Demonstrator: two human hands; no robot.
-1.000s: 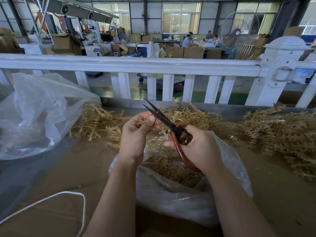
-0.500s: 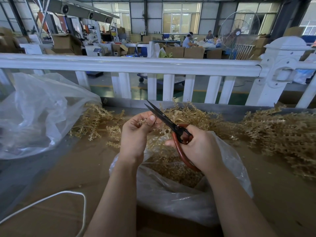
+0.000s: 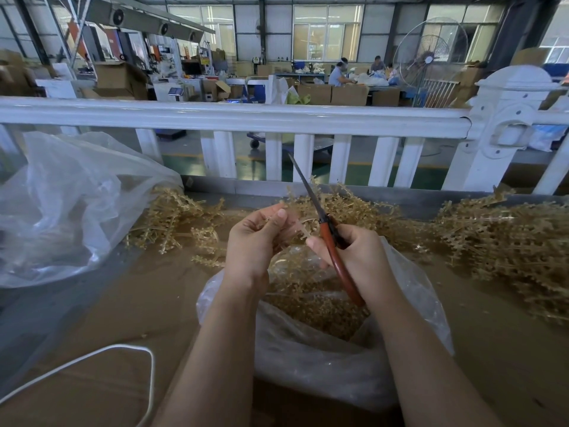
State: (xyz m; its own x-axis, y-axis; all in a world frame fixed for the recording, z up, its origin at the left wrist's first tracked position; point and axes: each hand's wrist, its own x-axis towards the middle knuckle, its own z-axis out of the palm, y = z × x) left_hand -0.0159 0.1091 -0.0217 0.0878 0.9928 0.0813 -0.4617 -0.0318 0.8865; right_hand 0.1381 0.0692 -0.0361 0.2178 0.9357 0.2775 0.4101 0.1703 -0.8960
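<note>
Cardboard table (image 3: pixel 123 303), workshop beyond. Our left hand (image 3: pixel 252 241) pinches a gold sprig (image 3: pixel 303 232) over the bag (image 3: pixel 308 365). Our right hand (image 3: pixel 360 257) grips the scissors (image 3: pixel 327 234); the blades, open a moment ago, now meet (a snip likely just made).
</note>
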